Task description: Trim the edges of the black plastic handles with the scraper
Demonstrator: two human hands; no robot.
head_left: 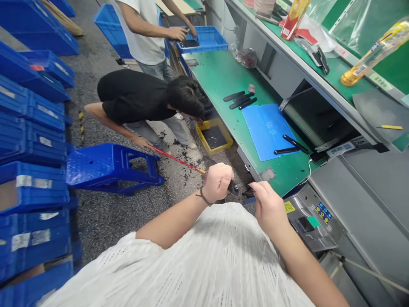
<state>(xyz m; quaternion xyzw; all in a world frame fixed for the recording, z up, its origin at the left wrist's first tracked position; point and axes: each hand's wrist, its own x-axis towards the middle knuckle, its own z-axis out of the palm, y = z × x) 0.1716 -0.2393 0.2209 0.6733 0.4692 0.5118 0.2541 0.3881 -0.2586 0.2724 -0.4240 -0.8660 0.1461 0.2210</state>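
Observation:
My left hand (218, 183) is wrapped round a dark, rounded handle-like piece (234, 188), whose end sticks out towards my right hand. Close to that end, the fingertips of my right hand (268, 207) are pinched together; a thin dark line shows at them, too small to name. On the green table (214, 72) lie several black handle-like pieces (240, 99). Two more black pieces (286, 150) rest on and beside a blue sheet (266, 128).
A person in black (137, 96) bends close by, holding a red stick (179, 160). Behind, another person (140, 38) reaches into a blue crate (217, 39). A yellow crate (209, 149), a blue stool (92, 166) and stacked blue bins (32, 145) stand around. Black scraps litter the floor.

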